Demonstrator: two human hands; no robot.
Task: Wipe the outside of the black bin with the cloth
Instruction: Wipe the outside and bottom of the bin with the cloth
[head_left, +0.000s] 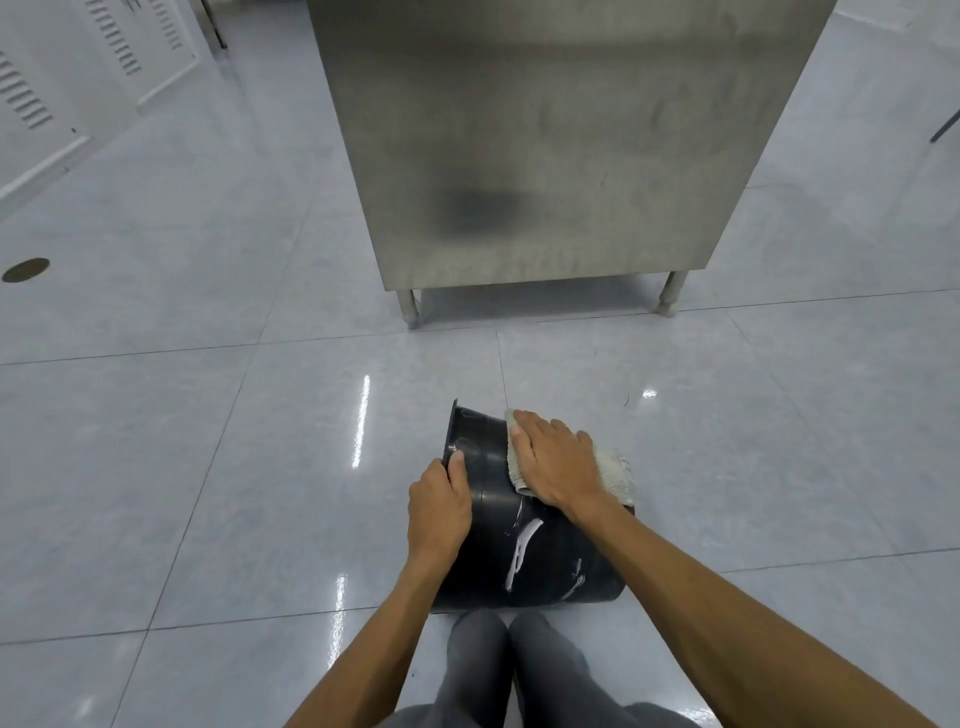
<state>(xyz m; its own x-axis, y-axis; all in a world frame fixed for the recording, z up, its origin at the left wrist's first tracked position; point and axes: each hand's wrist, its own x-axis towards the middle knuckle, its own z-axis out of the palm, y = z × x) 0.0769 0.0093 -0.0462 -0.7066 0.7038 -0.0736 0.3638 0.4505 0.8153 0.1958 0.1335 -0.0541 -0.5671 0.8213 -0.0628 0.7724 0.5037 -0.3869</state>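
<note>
Head view looked down past your knees (511, 670) at the bin (524, 540), which lay tipped on its side on the floor (208, 467), just in front of your legs. Its open mouth pointed up and to the left in the frame, away from you, and its base end sat nearest your knees. Only a thin slice of the inside showed at the rim (451, 431); the rest of the interior was turned out of sight, as was the whole underside against the floor.

Your left hand (439, 509) was clamped on the bin near the rim, thumb on the outer wall and the other fingers hidden over the left side. Your right hand (558, 462) lay flat with fingers spread, pressing the cloth (615, 470) onto the upper outside wall; the hand covered most of the cloth, so only its edges showed to the left and right of the palm. White streaks (522, 553) marked the wall nearer you, between your forearms.

Well beyond the bin stood a steel cabinet (545, 145) on short legs, its top cut off by the frame. A round floor drain (26, 270) sat far to the left, and white vented panels (78, 67) filled the upper-left corner, only partly in view.
</note>
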